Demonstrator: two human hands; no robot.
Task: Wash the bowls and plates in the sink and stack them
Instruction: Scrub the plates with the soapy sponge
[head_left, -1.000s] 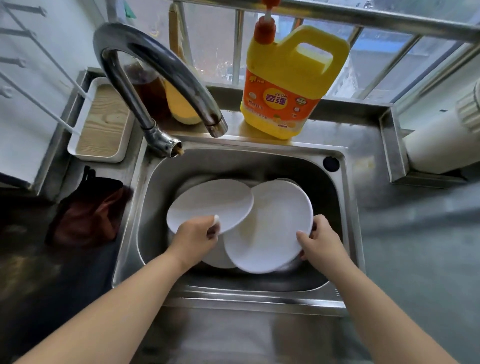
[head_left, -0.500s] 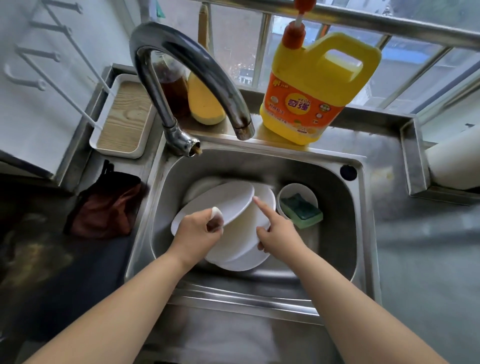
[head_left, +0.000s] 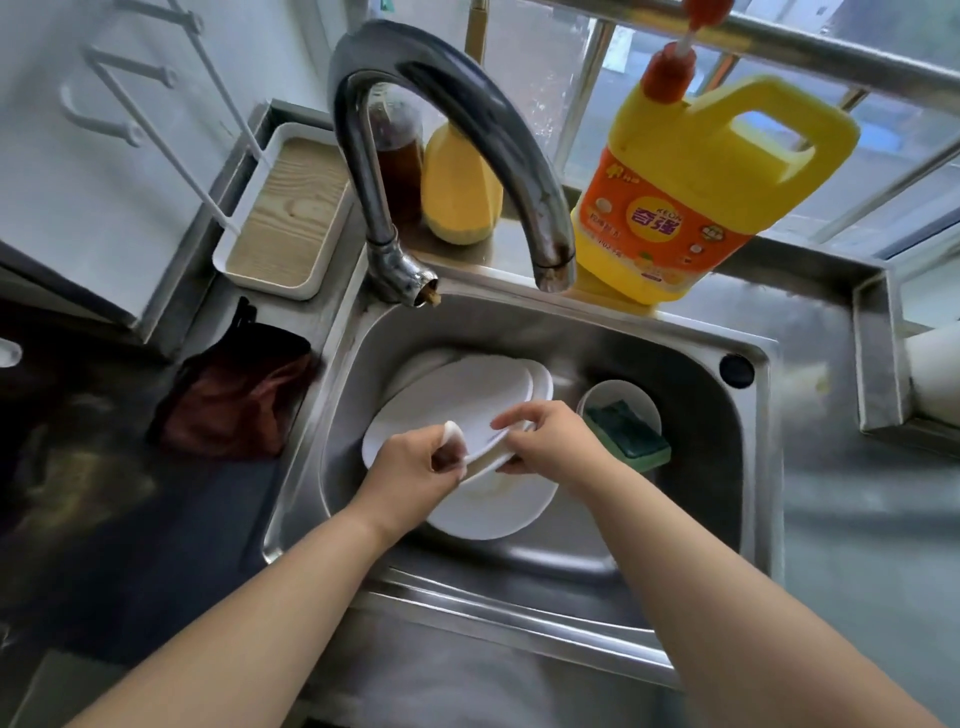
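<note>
Both hands, left hand (head_left: 410, 467) and right hand (head_left: 550, 441), pinch one white plate (head_left: 447, 405) (tilted) over the sink (head_left: 691, 467), sponge (head_left: 626, 434) at three o'clock.

"奇强" on detergent jug (head_left: 691, 208)

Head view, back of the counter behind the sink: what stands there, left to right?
White tray with a wood-grain base → dark brown bottle, partly behind the faucet → yellow rounded container → yellow detergent jug → white roll at the right edge.
</note>
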